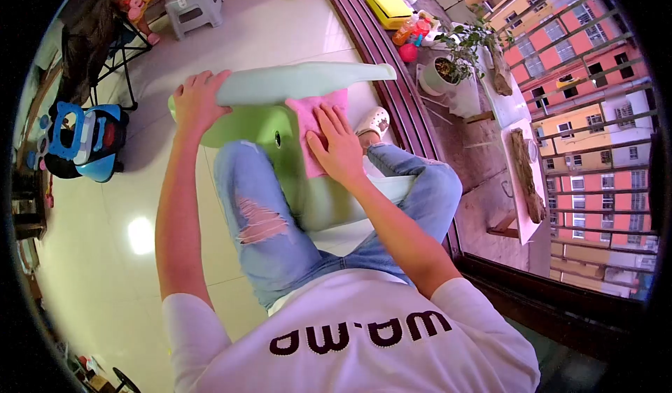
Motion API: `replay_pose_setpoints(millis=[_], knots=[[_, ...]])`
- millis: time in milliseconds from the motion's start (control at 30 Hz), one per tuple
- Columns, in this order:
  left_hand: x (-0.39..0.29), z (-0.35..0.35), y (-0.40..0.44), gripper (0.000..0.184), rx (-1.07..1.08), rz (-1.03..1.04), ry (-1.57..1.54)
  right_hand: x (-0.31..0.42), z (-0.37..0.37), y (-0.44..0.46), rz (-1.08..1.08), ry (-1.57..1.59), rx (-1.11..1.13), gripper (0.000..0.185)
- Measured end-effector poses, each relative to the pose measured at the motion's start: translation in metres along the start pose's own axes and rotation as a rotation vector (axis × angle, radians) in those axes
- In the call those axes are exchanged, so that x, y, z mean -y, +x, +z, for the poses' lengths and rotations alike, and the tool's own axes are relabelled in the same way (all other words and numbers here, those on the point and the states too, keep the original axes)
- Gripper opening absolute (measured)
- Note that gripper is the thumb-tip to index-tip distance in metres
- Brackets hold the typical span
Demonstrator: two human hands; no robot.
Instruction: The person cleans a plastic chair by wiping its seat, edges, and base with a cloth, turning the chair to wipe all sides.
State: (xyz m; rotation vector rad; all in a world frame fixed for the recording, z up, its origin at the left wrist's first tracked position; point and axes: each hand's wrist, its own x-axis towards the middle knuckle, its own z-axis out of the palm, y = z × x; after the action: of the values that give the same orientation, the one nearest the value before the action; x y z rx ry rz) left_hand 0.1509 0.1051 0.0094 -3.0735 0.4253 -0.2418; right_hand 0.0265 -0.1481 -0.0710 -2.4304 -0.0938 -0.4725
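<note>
I see the left hand, fingers curled over the edge of the green plastic piece between the legs; the right hand lies flat, fingers extended, on the pink cloth. Uneven pressure might tip the piece.

A cloth is laid on the plastic piece, beneath the right grip; the piece's far left end is touched by the left grip. A toy is set at left, a stool far left, a potted plant far right.
</note>
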Motion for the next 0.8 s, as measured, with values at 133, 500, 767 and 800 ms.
replay_pose_setpoints(millis=[133, 500, 767, 800], knots=[[0.005, -0.017, 0.002, 0.076, -0.037, 0.091, -0.022, 0.009, -0.010, -0.006, 0.023, -0.011, 0.009, 0.054], [-0.040, -0.046, 0.017, 0.076, -0.110, 0.229, -0.056, 0.003, -0.038, -0.027, 0.120, -0.005, -0.101, 0.053], [-0.062, -0.024, 0.041, 0.078, -0.152, 0.248, -0.094, -0.023, -0.035, -0.023, 0.123, 0.032, -0.121, 0.051], [-0.063, -0.021, 0.044, 0.078, -0.151, 0.248, -0.088, -0.024, -0.035, -0.022, 0.126, 0.035, -0.110, 0.051]])
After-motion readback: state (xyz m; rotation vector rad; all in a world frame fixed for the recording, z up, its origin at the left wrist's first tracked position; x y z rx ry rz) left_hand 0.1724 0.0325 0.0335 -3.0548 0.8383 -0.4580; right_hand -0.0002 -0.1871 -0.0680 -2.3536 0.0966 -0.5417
